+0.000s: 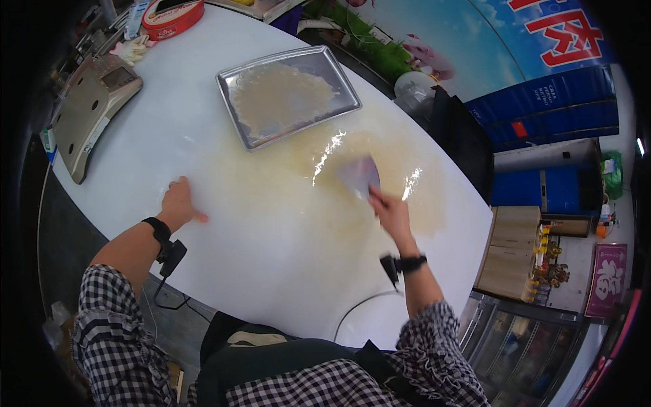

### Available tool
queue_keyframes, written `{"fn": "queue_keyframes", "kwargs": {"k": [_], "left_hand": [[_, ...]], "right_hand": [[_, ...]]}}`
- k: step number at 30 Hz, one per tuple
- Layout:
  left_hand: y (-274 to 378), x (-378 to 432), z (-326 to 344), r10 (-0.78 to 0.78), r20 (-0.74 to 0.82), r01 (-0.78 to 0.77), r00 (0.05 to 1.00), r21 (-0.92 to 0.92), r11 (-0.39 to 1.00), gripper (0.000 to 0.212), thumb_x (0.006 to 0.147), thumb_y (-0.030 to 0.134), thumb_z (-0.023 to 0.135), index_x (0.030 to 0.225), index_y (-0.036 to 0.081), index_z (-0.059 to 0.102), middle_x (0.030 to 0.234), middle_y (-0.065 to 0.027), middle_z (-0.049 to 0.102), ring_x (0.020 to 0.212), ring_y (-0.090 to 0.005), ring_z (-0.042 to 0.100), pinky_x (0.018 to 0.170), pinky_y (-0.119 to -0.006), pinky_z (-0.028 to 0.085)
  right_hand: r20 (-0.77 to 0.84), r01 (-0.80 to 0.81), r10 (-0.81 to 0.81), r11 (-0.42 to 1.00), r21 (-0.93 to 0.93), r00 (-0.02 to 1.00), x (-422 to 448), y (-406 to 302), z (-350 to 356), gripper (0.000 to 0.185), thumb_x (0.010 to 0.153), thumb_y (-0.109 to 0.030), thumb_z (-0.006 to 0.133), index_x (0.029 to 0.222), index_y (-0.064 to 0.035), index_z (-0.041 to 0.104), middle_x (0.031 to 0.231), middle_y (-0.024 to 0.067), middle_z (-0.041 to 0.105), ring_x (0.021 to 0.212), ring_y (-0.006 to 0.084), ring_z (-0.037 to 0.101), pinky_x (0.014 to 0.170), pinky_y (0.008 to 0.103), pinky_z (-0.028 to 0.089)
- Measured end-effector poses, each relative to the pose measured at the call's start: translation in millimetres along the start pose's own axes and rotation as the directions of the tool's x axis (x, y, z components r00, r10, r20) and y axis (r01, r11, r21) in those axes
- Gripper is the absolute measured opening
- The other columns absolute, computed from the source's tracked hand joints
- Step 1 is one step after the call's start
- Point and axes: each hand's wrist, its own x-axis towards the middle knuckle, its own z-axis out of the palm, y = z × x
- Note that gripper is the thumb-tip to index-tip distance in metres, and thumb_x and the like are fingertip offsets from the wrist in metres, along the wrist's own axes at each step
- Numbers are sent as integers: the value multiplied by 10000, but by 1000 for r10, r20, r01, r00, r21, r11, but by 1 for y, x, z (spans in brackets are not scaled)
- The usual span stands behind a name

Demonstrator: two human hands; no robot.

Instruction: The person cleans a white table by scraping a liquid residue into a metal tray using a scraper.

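My right hand [390, 211] grips a flat, wide-bladed scraper [362, 175], blurred, over a yellowish wet patch [325, 203] on the white table. My left hand [179, 202] rests on the tabletop at the left with thumb and fingers apart, holding nothing. Beyond the hands lies a shallow rectangular metal tray [297, 138], with a thin layer of pale, cloudy substance [279, 96] spread over its bottom. Whether the blade touches the table is hard to tell. A black strap with a device sits on each wrist.
At the left edge stands a scale [91, 109]. Behind it are gloves [131, 50] and a round red tin [173, 21] with a dark object on top. A transparent container [415, 91] stands past the table's far right edge. A black cable curves at the near edge.
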Motion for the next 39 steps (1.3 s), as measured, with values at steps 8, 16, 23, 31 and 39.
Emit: {"fn": "queue_keyframes", "kwargs": {"k": [8, 16, 23, 31, 39], "left_hand": [[3, -7, -2, -48, 15, 48, 999, 7, 999, 861, 461, 267, 944, 1082, 15, 403, 1102, -212, 530, 1016, -358, 588, 835, -399, 522], [-3, 0, 2, -33, -1, 33, 999, 15, 999, 907, 428, 309, 952, 1100, 23, 413, 1104, -203, 535, 1039, -359, 580, 852, -388, 521], [-2, -1, -2, -80, 31, 80, 996, -1, 997, 922, 428, 305, 956, 1122, 24, 417, 1131, -205, 531, 1062, -360, 573, 875, -390, 518], [-8, 1, -1, -65, 36, 65, 997, -14, 998, 917, 425, 302, 956, 1108, 5, 421, 1124, -217, 530, 1065, -365, 569, 870, -396, 517], [-12, 8, 6, 30, -4, -30, 1000, 5, 1000, 919, 409, 296, 949, 1105, 10, 421, 1112, -230, 537, 1063, -389, 555, 885, -416, 495]], "right_hand": [[18, -75, 84, 949, -307, 996, -120, 83, -21, 306, 832, -278, 690, 1133, -221, 681, 789, 153, 674, 694, 342, 643, 628, 384, 514], [-149, 205, -221, 972, -114, 964, 47, 0, 75, 313, 850, -272, 663, 1161, -241, 662, 765, 172, 645, 675, 362, 622, 589, 407, 489], [-211, 415, -486, 857, -306, 848, 103, -84, 45, 323, 831, -273, 682, 1152, -233, 672, 682, 127, 634, 601, 325, 611, 548, 421, 474], [51, 427, -611, 488, -761, 790, 137, -147, 21, 340, 860, -220, 606, 1200, -224, 607, 676, 104, 614, 594, 278, 631, 527, 398, 494], [-47, 284, -485, 585, -760, 873, 119, -122, 13, 349, 843, -142, 588, 1187, -166, 639, 704, 143, 646, 677, 258, 664, 588, 372, 517]]}}
